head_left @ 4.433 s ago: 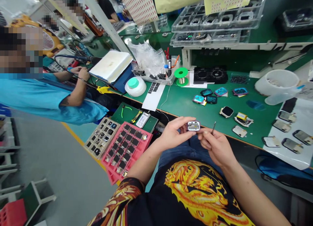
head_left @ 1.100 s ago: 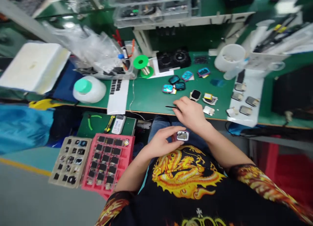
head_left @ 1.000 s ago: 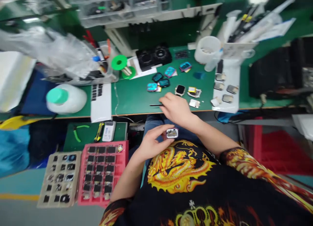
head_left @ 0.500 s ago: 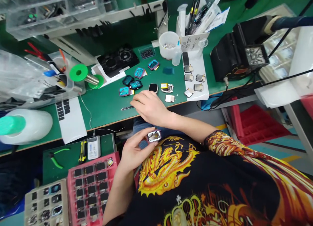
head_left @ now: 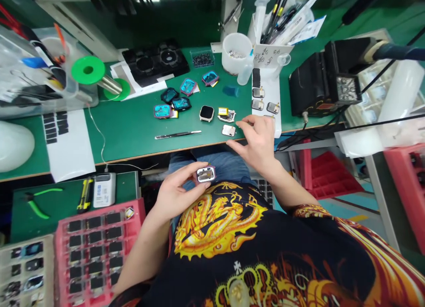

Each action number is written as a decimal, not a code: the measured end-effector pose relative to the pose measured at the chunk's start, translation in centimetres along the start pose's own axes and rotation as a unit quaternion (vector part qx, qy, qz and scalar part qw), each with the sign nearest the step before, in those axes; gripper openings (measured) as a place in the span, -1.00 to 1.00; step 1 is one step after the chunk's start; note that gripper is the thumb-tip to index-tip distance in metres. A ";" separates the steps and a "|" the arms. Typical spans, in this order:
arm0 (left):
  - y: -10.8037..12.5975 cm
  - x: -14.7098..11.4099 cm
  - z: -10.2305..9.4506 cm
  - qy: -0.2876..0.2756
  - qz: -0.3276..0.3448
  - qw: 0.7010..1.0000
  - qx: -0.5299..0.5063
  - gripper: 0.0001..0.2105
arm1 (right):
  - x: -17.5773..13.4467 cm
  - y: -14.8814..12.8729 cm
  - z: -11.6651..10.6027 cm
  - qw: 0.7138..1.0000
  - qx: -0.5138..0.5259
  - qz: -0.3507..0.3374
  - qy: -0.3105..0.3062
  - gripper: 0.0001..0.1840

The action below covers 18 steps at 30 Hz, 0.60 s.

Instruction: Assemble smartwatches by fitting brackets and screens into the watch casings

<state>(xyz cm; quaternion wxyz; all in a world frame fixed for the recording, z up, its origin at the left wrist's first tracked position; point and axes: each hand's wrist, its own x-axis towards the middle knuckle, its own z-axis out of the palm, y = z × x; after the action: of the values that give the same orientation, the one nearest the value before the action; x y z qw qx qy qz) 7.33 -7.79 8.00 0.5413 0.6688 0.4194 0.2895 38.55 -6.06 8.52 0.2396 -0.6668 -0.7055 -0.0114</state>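
Between thumb and fingers, my left hand point(head_left: 179, 189) grips a purple-edged smartwatch case point(head_left: 206, 174), its hollow inside facing up, over my lap. My right hand point(head_left: 255, 141) hovers at the bench's front edge with thumb and fingers apart, nothing between them. Just left of its fingertips lies a small white-and-silver watch part point(head_left: 229, 130). Behind that sits an opened watch body with a yellow battery point(head_left: 223, 112). A dark-screened watch point(head_left: 206, 113) lies beside it, and tweezers point(head_left: 178, 135) rest near the edge.
Several watch cases with blue film point(head_left: 188, 86) lie on the green bench point(head_left: 133, 134). On the right are watch parts on white paper point(head_left: 275, 121) and a black machine point(head_left: 315, 86). A solder spool point(head_left: 88, 70) stands left. A pink tray point(head_left: 133, 245) sits lower left.
My right hand has moved right, away from the tweezers, and its fingers have spread. The tweezers now lie uncovered on the bench. My left hand still holds the watch case. The view has shifted.
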 end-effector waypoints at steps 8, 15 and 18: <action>-0.3 -0.5 0.1 0.000 0.012 0.998 0.059 -0.55 | 0.6 0.3 0.9 1.000 -0.010 -0.005 -0.027 -0.45; -0.8 -0.3 0.6 0.012 0.012 0.998 0.065 -0.55 | 0.5 -0.1 1.5 0.999 0.027 -0.009 -0.031 -0.57; -0.8 0.2 0.8 0.013 0.029 0.996 0.080 -0.57 | 0.6 -0.3 1.4 0.998 0.036 -0.011 -0.043 -0.60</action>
<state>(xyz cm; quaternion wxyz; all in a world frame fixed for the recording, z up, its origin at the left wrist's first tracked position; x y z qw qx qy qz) 7.88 -7.96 7.02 0.4721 0.7181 0.4281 0.2795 37.80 -5.04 7.61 0.2324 -0.6499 -0.7225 0.0402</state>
